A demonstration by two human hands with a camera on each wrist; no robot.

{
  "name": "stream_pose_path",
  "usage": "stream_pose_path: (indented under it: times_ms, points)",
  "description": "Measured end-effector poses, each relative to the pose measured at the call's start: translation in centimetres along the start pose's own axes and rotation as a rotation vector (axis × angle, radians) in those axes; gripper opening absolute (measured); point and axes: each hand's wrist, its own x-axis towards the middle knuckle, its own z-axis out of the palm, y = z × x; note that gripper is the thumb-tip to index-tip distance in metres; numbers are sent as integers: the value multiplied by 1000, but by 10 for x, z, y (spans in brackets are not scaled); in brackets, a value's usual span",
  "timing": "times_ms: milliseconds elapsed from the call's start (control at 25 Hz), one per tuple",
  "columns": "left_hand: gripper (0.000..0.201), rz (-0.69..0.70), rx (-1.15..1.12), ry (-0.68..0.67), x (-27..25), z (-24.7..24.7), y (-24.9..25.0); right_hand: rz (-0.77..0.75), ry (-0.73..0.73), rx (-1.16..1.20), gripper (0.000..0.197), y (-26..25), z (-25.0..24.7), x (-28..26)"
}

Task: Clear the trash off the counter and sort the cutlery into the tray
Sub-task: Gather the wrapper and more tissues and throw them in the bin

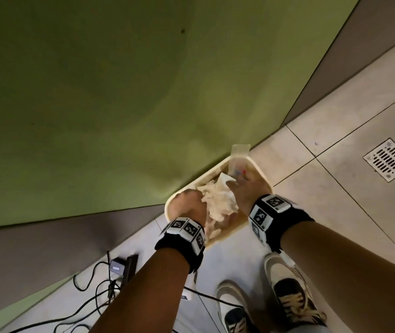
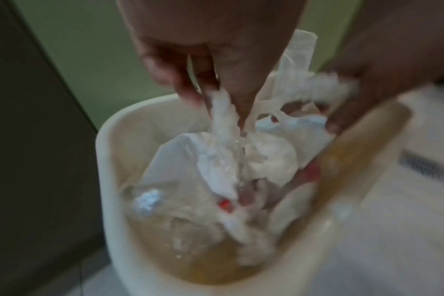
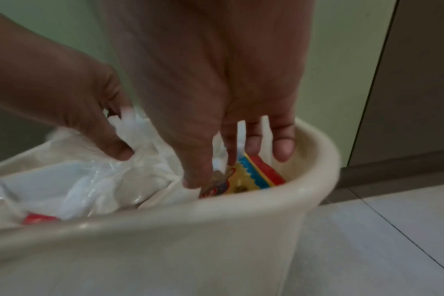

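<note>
A cream waste bin [image 1: 169, 209] [image 2: 101, 160] [image 3: 241, 208] stands on the floor against a green wall and holds crumpled white plastic and paper trash [image 1: 218, 203] [image 2: 216, 162] [image 3: 89, 180]. My left hand [image 1: 189, 200] [image 2: 216, 94] reaches into the bin and pinches a twisted bit of the white plastic between its fingertips. My right hand [image 1: 239, 188] [image 3: 231, 160] hangs over the far side of the bin, fingers straight and pointing down. Just under those fingers lies a colourful snack wrapper [image 3: 256, 176]. A clear plastic strip [image 1: 239, 152] sticks up past the far rim.
A metal floor drain [image 1: 390, 159] is set in the tiles to the right. Black cables and a charger [image 1: 119, 267] lie on the floor to the left. My shoes [image 1: 290, 296] stand just behind the bin. The green wall [image 1: 95, 92] closes the far side.
</note>
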Motion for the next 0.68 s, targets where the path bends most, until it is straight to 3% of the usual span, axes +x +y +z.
stream_pose_path:
  times_ms: [120, 240, 400, 600, 680]
  points:
    - [34, 61, 146, -88, 13, 12, 6, 48, -76, -94, 47, -2, 7, 14]
    - [40, 36, -17, -151, 19, 19, 8, 79, -156, 81, 57, -2, 15, 22]
    - [63, 126, -64, -261, -3, 15, 4, 68, -140, 199, 73, -7, 4, -4]
    - [77, 87, -161, -200, -49, -27, -2, 32, -44, 245, 56, -9, -32, -77]
    - [71, 46, -175, -148, -68, -50, -5, 53, -10, 250, 52, -7, -50, -99]
